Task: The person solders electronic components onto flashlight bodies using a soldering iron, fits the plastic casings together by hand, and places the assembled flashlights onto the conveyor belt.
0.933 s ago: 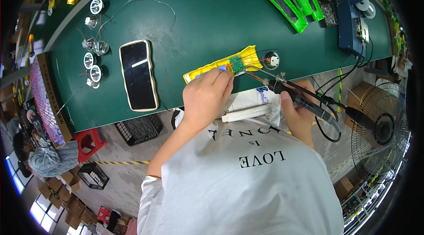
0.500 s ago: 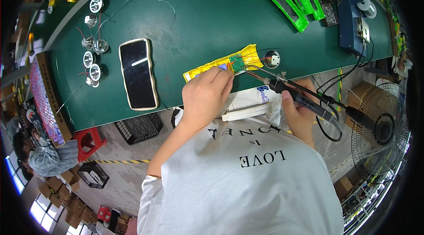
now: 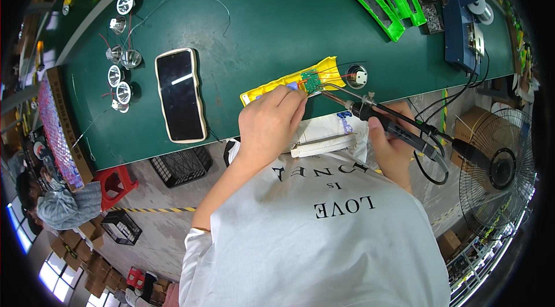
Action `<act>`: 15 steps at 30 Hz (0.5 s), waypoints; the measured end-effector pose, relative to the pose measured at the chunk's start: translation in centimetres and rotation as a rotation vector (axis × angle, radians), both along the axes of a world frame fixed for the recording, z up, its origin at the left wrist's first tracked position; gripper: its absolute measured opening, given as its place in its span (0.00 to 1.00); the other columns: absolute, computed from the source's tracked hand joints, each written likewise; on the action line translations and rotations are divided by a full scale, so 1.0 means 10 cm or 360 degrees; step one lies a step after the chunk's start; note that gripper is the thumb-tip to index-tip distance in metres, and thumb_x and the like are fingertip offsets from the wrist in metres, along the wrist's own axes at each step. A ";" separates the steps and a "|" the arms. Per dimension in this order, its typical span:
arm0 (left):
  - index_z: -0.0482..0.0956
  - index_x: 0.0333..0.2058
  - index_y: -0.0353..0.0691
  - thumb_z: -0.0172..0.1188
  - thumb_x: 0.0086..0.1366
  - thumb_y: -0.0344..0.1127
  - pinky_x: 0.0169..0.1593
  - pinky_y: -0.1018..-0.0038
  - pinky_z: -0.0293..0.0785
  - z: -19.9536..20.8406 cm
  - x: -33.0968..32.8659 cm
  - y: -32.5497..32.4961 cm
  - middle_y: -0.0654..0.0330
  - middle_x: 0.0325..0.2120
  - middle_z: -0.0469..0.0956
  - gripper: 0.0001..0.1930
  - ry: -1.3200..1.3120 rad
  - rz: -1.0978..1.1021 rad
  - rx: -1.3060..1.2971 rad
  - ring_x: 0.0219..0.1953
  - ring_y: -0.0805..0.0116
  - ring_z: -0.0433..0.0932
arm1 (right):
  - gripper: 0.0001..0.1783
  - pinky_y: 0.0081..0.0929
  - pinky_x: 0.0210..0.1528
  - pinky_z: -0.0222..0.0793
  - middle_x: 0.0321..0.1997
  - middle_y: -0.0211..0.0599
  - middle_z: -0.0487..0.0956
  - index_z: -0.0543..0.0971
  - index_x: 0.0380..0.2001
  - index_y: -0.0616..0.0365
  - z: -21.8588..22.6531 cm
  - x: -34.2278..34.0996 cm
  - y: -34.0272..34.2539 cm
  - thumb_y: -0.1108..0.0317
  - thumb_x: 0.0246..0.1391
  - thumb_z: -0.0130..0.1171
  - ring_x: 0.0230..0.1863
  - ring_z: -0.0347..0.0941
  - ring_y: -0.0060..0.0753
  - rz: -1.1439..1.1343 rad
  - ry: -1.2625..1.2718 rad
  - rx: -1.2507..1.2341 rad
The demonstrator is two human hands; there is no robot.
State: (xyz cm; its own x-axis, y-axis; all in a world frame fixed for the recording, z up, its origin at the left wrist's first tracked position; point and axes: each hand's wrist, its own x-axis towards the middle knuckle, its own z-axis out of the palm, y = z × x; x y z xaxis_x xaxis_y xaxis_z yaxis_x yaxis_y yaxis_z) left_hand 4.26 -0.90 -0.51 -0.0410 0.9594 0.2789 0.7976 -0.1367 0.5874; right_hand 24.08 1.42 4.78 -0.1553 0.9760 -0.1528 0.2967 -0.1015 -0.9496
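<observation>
A yellow plastic flashlight housing half [image 3: 331,66] lies along the table's near edge, with a small green circuit board [image 3: 311,80] inside it. My left hand [image 3: 272,122] rests over the housing, fingers closed beside the board; what they pinch is hidden. Orange-red wires [image 3: 302,82] show at its fingertips. My right hand [image 3: 394,146] grips a black soldering iron [image 3: 399,132] with a metal feed tube [image 3: 341,87] attached. The iron's tip reaches the board's near edge, close to my left fingertips. Just right of the housing sits a round reflector lamp [image 3: 356,76], its thin wires running toward the board.
A phone [image 3: 178,96] lies to the left, beyond it several reflector lamps [image 3: 123,92] with wires. Green housing parts [image 3: 370,4] and a blue machine with a solder spool [image 3: 459,35] stand far right. A fan [image 3: 500,168] is at right; a person [image 3: 63,206] sits at left.
Almost nothing differs. The view has shifted very slightly; both hands, the soldering iron and the housing hold their places.
</observation>
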 end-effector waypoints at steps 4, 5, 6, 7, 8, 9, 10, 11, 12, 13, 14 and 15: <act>0.77 0.24 0.42 0.62 0.47 0.30 0.21 0.76 0.67 0.00 -0.01 0.00 0.65 0.20 0.72 0.05 0.0010 -0.0013 0.0000 0.19 0.68 0.73 | 0.10 0.17 0.38 0.65 0.31 0.31 0.73 0.70 0.33 0.63 0.00 -0.01 0.00 0.80 0.44 0.57 0.34 0.68 0.18 -0.0032 0.0026 -0.0009; 0.77 0.24 0.42 0.62 0.47 0.30 0.21 0.76 0.67 0.00 -0.01 0.00 0.65 0.20 0.72 0.05 0.0009 -0.0012 0.0000 0.19 0.68 0.73 | 0.10 0.17 0.38 0.65 0.31 0.31 0.73 0.70 0.33 0.63 0.00 -0.01 0.00 0.80 0.44 0.57 0.34 0.68 0.18 -0.0031 0.0025 -0.0010; 0.77 0.24 0.42 0.62 0.47 0.30 0.21 0.76 0.67 0.00 -0.01 0.00 0.65 0.20 0.72 0.05 0.0008 -0.0011 -0.0003 0.19 0.68 0.73 | 0.10 0.17 0.38 0.65 0.31 0.32 0.73 0.70 0.33 0.63 0.01 -0.01 -0.01 0.80 0.45 0.56 0.33 0.68 0.18 -0.0029 0.0034 0.0001; 0.77 0.24 0.42 0.63 0.47 0.30 0.21 0.76 0.67 0.00 -0.01 0.00 0.65 0.20 0.72 0.05 0.0007 -0.0010 -0.0006 0.19 0.68 0.73 | 0.10 0.17 0.37 0.65 0.31 0.32 0.73 0.70 0.33 0.63 0.01 -0.01 -0.01 0.80 0.45 0.56 0.33 0.68 0.18 -0.0027 0.0042 0.0011; 0.77 0.24 0.42 0.63 0.47 0.30 0.21 0.76 0.67 0.00 0.00 -0.01 0.65 0.20 0.72 0.05 0.0008 -0.0009 -0.0007 0.19 0.68 0.73 | 0.10 0.17 0.37 0.65 0.31 0.32 0.73 0.70 0.33 0.63 0.01 -0.02 -0.01 0.80 0.45 0.56 0.33 0.68 0.18 -0.0026 0.0043 0.0010; 0.77 0.24 0.42 0.63 0.47 0.30 0.21 0.76 0.68 0.00 0.00 0.00 0.65 0.20 0.72 0.05 0.0008 -0.0010 -0.0001 0.19 0.68 0.73 | 0.10 0.16 0.37 0.65 0.31 0.32 0.73 0.70 0.33 0.63 0.01 -0.02 -0.01 0.80 0.45 0.56 0.33 0.68 0.18 -0.0025 0.0039 0.0009; 0.77 0.25 0.42 0.63 0.47 0.30 0.21 0.76 0.68 0.00 0.00 -0.01 0.65 0.20 0.72 0.05 0.0008 -0.0011 0.0005 0.19 0.68 0.73 | 0.10 0.16 0.37 0.65 0.31 0.32 0.73 0.70 0.33 0.63 0.01 -0.02 -0.01 0.80 0.45 0.56 0.33 0.68 0.17 -0.0025 0.0036 0.0007; 0.77 0.25 0.42 0.63 0.47 0.30 0.21 0.76 0.68 0.00 0.00 -0.01 0.65 0.20 0.72 0.05 0.0006 -0.0013 0.0004 0.19 0.68 0.73 | 0.10 0.16 0.37 0.65 0.31 0.32 0.73 0.70 0.33 0.63 0.00 -0.01 -0.02 0.80 0.45 0.56 0.33 0.68 0.17 -0.0026 0.0034 0.0005; 0.77 0.25 0.42 0.63 0.47 0.30 0.21 0.76 0.68 0.00 0.00 -0.01 0.65 0.20 0.73 0.05 0.0007 -0.0014 -0.0004 0.19 0.68 0.73 | 0.10 0.16 0.37 0.65 0.31 0.32 0.73 0.70 0.33 0.63 -0.02 0.00 -0.02 0.80 0.45 0.56 0.33 0.68 0.17 -0.0024 0.0022 0.0045; 0.77 0.25 0.42 0.63 0.47 0.30 0.21 0.76 0.68 0.00 0.00 -0.01 0.65 0.20 0.73 0.05 0.0008 -0.0015 -0.0014 0.19 0.68 0.73 | 0.10 0.16 0.37 0.65 0.31 0.32 0.73 0.70 0.33 0.63 -0.03 0.00 -0.02 0.80 0.45 0.56 0.33 0.68 0.17 -0.0022 0.0010 0.0084; 0.77 0.25 0.42 0.63 0.47 0.30 0.21 0.76 0.68 0.00 0.00 -0.01 0.65 0.20 0.73 0.05 0.0008 -0.0014 -0.0017 0.19 0.68 0.73 | 0.10 0.16 0.37 0.65 0.31 0.32 0.73 0.70 0.33 0.63 -0.03 0.00 -0.02 0.80 0.45 0.56 0.33 0.68 0.17 -0.0022 0.0010 0.0081; 0.77 0.25 0.42 0.63 0.47 0.30 0.21 0.75 0.68 -0.01 0.00 -0.01 0.65 0.21 0.73 0.05 0.0011 -0.0019 -0.0024 0.19 0.67 0.73 | 0.10 0.16 0.37 0.65 0.30 0.32 0.73 0.70 0.33 0.63 -0.02 -0.02 -0.02 0.80 0.45 0.56 0.33 0.68 0.18 -0.0037 0.0023 0.0061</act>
State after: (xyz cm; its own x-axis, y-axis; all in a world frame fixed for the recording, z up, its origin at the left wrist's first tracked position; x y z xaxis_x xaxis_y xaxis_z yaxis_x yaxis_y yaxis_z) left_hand 4.29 -0.98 -0.60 -0.0275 0.9640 0.2646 0.8002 -0.1374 0.5838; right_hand 23.92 1.24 4.59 -0.1347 0.9844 -0.1131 0.2807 -0.0716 -0.9571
